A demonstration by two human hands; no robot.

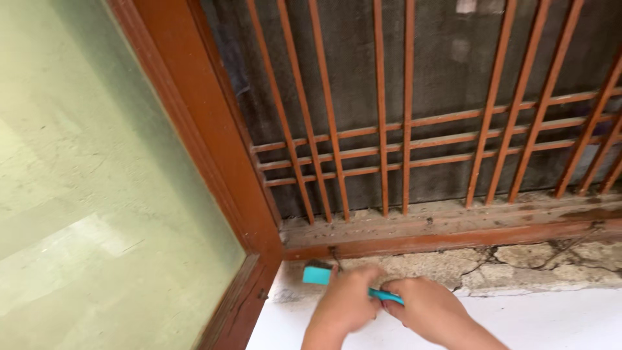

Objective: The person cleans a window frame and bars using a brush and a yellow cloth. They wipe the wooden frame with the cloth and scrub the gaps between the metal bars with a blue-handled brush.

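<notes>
Both of my hands hold a turquoise brush (319, 276) at the bottom of the view. My left hand (346, 301) grips it near the head, which points left toward the corner of the window frame. My right hand (424, 308) closes on the turquoise handle end, which shows between the two hands. The brush head lies just above the cracked, dusty sill ledge (518, 259), close to the brown wooden frame's bottom rail (421, 243).
A brown metal window grille (402, 149) with vertical and horizontal bars stands behind the rail, dark wall beyond it. A frosted glass pane (97, 194) in a brown wooden frame (214, 142) fills the left. A white surface (551, 321) lies under my hands.
</notes>
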